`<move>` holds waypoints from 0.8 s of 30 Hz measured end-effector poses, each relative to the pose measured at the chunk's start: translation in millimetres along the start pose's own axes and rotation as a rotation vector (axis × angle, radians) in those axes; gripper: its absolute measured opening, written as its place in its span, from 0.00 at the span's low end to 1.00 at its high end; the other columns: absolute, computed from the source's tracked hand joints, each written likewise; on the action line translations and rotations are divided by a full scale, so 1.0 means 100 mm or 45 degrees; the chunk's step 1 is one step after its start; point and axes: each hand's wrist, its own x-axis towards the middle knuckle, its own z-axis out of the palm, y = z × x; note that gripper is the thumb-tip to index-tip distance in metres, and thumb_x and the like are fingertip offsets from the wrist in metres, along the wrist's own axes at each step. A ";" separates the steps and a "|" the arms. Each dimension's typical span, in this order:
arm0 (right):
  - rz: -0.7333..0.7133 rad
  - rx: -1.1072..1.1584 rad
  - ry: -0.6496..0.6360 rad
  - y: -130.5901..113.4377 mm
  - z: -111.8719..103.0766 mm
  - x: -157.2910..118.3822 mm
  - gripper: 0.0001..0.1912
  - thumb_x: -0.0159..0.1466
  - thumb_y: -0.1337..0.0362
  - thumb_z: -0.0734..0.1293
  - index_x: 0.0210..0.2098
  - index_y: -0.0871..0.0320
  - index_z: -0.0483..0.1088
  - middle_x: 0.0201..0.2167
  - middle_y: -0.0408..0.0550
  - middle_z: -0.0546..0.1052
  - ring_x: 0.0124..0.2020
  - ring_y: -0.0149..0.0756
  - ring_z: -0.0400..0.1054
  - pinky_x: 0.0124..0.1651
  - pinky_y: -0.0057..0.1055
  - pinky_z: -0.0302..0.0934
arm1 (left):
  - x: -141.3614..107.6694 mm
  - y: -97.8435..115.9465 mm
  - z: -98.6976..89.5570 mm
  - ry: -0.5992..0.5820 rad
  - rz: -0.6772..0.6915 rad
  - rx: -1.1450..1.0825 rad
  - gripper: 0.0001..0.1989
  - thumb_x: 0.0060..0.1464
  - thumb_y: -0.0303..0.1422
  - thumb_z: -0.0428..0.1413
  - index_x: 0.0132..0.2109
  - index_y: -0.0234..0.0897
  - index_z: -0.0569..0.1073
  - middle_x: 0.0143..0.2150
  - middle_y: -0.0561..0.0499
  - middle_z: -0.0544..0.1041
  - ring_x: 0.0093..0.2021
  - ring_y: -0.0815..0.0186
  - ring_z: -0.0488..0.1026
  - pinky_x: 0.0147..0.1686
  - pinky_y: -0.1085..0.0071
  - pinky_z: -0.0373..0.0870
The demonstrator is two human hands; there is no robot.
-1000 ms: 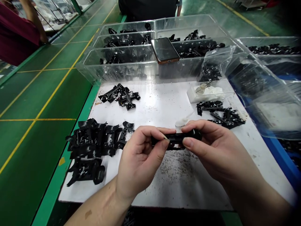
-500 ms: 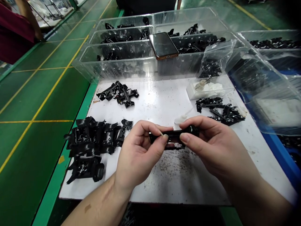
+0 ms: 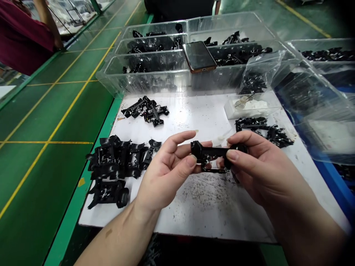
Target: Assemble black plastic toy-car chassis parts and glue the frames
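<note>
Black plastic part (image 3: 212, 152) turns in a loosened two-hand hold

The left hand (image 3: 166, 173) has opened, its fingers fanned apart and upward, with the thumb pressing on the near end of the part. The thin pale stick seen earlier between those fingers no longer shows. The right hand (image 3: 260, 166) pinches the far, rounded end between thumb and fingers. The part has swung to show more of its strutted side, and it is held just above the white-topped work table (image 3: 194, 114), touching nothing there.

A heap of similar black parts (image 3: 116, 159) lies at 9 o'clock from the hands, a smaller cluster (image 3: 146, 111) at 11 o'clock, and another cluster (image 3: 263, 131) at 2 o'clock, just below a small clear box (image 3: 233, 112) holding white material. Farther off at 12 o'clock, clear plastic bins (image 3: 144, 75) hold more black parts, with a smartphone (image 3: 199, 56) lying across them. A clear plastic bag (image 3: 253, 74) sits at 1 o'clock. Dark specks (image 3: 199, 195) scatter the table at 6 o'clock.
</note>
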 end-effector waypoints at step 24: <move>-0.721 -0.620 -0.678 0.15 -0.11 0.16 0.29 0.69 0.33 0.67 0.49 0.52 0.77 0.40 0.50 0.77 0.37 0.36 0.75 0.43 0.34 0.73 | 0.17 -0.04 -0.09 0.321 -0.227 0.152 0.32 0.46 0.46 0.79 0.52 0.36 0.77 0.37 0.46 0.85 0.26 0.67 0.79 0.27 0.74 0.74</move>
